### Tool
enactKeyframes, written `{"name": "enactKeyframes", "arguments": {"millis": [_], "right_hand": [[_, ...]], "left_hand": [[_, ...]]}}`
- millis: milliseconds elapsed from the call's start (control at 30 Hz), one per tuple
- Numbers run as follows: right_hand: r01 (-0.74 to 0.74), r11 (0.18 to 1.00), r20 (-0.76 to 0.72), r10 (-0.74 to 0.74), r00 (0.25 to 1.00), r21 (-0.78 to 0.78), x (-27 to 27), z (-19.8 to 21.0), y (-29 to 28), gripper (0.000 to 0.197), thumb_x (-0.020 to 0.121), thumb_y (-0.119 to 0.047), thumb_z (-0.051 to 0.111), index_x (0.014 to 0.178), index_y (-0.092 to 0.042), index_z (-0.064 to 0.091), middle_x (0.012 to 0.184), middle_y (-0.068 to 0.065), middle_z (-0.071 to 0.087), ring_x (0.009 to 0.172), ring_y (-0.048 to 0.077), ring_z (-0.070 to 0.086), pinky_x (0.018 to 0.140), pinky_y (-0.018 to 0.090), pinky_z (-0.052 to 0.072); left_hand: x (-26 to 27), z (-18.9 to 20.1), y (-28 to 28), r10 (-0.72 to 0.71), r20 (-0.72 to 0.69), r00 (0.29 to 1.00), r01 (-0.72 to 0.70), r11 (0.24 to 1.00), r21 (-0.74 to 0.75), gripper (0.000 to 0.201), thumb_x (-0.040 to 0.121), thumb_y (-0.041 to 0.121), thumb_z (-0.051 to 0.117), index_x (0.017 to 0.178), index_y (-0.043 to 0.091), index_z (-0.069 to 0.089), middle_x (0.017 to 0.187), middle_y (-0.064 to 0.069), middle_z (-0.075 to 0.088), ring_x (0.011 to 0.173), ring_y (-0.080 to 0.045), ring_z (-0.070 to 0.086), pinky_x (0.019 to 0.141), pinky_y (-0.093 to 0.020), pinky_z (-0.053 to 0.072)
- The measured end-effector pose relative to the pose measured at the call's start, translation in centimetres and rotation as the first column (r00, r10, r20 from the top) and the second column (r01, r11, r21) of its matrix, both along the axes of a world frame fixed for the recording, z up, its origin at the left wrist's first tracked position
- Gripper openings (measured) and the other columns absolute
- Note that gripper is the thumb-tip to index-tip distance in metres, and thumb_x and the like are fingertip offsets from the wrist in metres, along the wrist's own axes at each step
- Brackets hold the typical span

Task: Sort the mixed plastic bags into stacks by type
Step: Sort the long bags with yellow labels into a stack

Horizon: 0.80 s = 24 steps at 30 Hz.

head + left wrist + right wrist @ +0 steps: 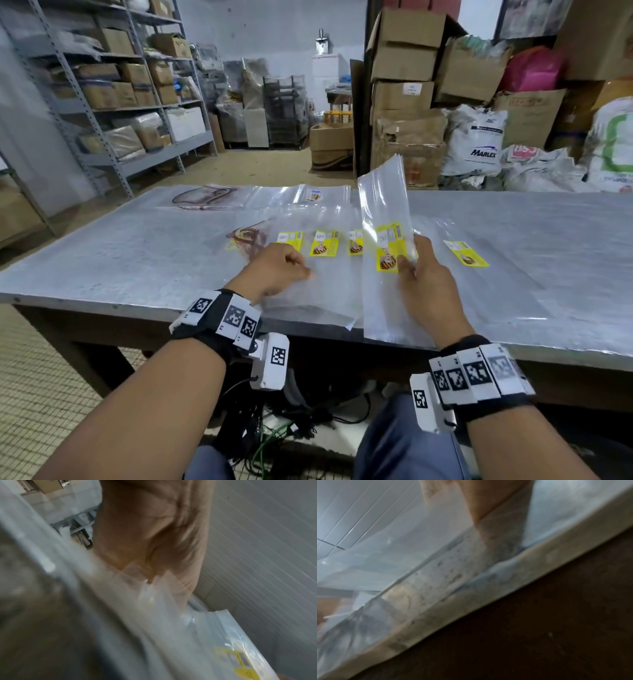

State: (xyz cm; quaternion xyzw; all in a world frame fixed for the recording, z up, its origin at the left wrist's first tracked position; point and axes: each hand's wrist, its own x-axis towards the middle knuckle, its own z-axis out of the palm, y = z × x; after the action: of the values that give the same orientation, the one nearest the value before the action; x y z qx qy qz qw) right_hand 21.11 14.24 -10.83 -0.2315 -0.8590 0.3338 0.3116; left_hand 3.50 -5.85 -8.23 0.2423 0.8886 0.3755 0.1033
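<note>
Storeroom backdrop: metal shelving (102, 102) at 10 o'clock, stacked cartons (404, 85) at 1 o'clock, sacks (479, 140) beyond the far edge of a grey metal-topped worktop (120, 253).

Right hand (424, 284): thumb and fingers pinch a clear bag with a yellow label (383, 219) by its label end. It stands tilted up off the worktop, top edge toward 12 o'clock, bottom edge hanging over the near rim. The top edge looks layered, so it may be several bags together; can't confirm.

Left hand (277, 270): fingers curled, knuckles down on the loose clear bags (308, 301) at centre. Head view suggests it is pinching film; the left-wrist view shows plastic bunched at the palm but is too blurred to be sure. Right-wrist view only shows film over the worktop edge, blurred.

Outward:
- three yellow-label bags (323, 243) overlap in a row just past the left hand, one more (466, 253) alone at 2 o'clock
- a red-printed bag (250, 236) lies partly under that row at 11 o'clock
- another red-printed bag (205, 197) and a small-label clear bag (315, 195) lie along the far edge

Progress, my read: early to middle. The types are still interleaved and fanned, and no squared stack is visible. Remaining: place the held bag, gather yellow-label bags into one pile, red-printed into another, and the small-label one separately.
</note>
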Motion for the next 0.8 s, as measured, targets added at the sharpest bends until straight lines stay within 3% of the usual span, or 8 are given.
{"name": "enactKeyframes", "arguments": {"millis": [100, 167, 233, 367, 433, 533, 667, 800], "right_hand": [[0.005, 1.000, -0.006, -0.005, 1.000, -0.007, 0.1, 0.0, -0.1, 0.035, 0.105, -0.021, 0.048, 0.139, -0.023, 0.044, 0.064, -0.009, 0.051, 0.079, 0.043, 0.060, 0.068, 0.044, 0.046], [0.006, 1.000, -0.014, -0.006, 1.000, -0.015, 0.0, 0.0, -0.1, 0.034, 0.105, -0.022, 0.048, 0.138, -0.025, 0.044, 0.066, -0.007, 0.054, 0.078, 0.042, 0.060, 0.072, 0.048, 0.051], [0.006, 1.000, -0.017, -0.007, 1.000, -0.018, 0.1, -0.1, -0.1, 0.034, 0.105, -0.022, 0.048, 0.138, -0.026, 0.044, 0.067, -0.006, 0.056, 0.078, 0.042, 0.060, 0.075, 0.049, 0.051], [0.006, 1.000, -0.021, -0.007, 1.000, -0.022, 0.3, 0.1, -0.3, 0.032, 0.105, -0.022, 0.048, 0.136, -0.025, 0.046, 0.068, -0.007, 0.059, 0.077, 0.040, 0.061, 0.074, 0.047, 0.051], [0.009, 1.000, -0.018, -0.009, 1.000, -0.023, 0.2, 0.1, -0.3, 0.032, 0.105, -0.022, 0.048, 0.136, -0.025, 0.045, 0.071, -0.002, 0.062, 0.078, 0.040, 0.061, 0.074, 0.047, 0.051], [0.013, 1.000, -0.020, -0.014, 1.000, -0.018, 0.1, 0.0, -0.3, 0.032, 0.104, -0.023, 0.049, 0.136, -0.027, 0.045, 0.076, 0.006, 0.067, 0.078, 0.041, 0.061, 0.074, 0.048, 0.052], [0.013, 1.000, -0.021, -0.013, 1.000, -0.008, 0.2, -0.1, -0.2, 0.031, 0.104, -0.024, 0.049, 0.135, -0.026, 0.046, 0.075, 0.006, 0.066, 0.078, 0.041, 0.060, 0.073, 0.048, 0.051], [0.000, 1.000, -0.033, -0.001, 0.999, -0.012, 0.2, -0.2, -0.1, 0.031, 0.104, -0.025, 0.050, 0.135, -0.026, 0.045, 0.076, 0.007, 0.067, 0.076, 0.041, 0.060, 0.071, 0.048, 0.052]], "left_hand": [[-0.5, 0.8, -0.4, 0.004, 0.061, 0.998, -0.004, 1.000, -0.008, 0.056, 0.072, 0.020, 0.082, 0.125, 0.018, 0.064, 0.106, 0.000, 0.061, 0.089, -0.016, 0.060, 0.073, -0.024, 0.047], [-0.7, 1.2, -0.3, 0.057, 0.055, 0.997, -0.054, 0.997, -0.049, 0.070, 0.078, 0.029, 0.079, 0.142, 0.019, 0.053, 0.130, -0.004, 0.057, 0.110, -0.022, 0.060, 0.086, -0.030, 0.051], [-0.4, 1.5, 0.0, 0.109, -0.079, 0.991, -0.123, 0.972, -0.200, 0.079, 0.081, 0.054, 0.075, 0.145, 0.017, 0.048, 0.149, -0.009, 0.045, 0.133, -0.030, 0.047, 0.104, -0.041, 0.044], [0.8, 1.4, 0.3, 0.071, -0.152, 0.986, -0.133, 0.883, -0.450, 0.092, 0.078, 0.087, 0.052, 0.148, 0.027, 0.045, 0.169, -0.003, 0.007, 0.153, -0.037, 0.011, 0.113, -0.060, 0.020], [0.9, 1.0, 0.3, 0.019, -0.140, 0.990, -0.083, 0.879, -0.470, 0.091, 0.079, 0.089, 0.048, 0.154, 0.036, 0.039, 0.170, -0.003, 0.004, 0.154, -0.037, 0.008, 0.113, -0.061, 0.018], [-0.1, 0.7, 0.0, -0.061, -0.192, 0.980, -0.037, 0.884, -0.467, 0.091, 0.073, 0.094, 0.048, 0.146, 0.039, 0.050, 0.158, -0.001, 0.031, 0.150, -0.033, 0.023, 0.104, -0.054, 0.027], [-1.4, 1.1, -0.7, -0.193, -0.211, 0.958, 0.088, 0.902, -0.423, 0.097, 0.056, 0.104, 0.042, 0.101, 0.022, 0.066, 0.098, -0.001, 0.059, 0.111, -0.023, 0.061, 0.093, -0.043, 0.048], [-1.5, 2.9, -1.2, -0.148, -0.215, 0.965, 0.087, 0.959, -0.269, 0.084, 0.055, 0.075, 0.082, 0.126, 0.035, 0.066, 0.132, 0.007, 0.052, 0.120, -0.013, 0.055, 0.096, -0.031, 0.046]]}}
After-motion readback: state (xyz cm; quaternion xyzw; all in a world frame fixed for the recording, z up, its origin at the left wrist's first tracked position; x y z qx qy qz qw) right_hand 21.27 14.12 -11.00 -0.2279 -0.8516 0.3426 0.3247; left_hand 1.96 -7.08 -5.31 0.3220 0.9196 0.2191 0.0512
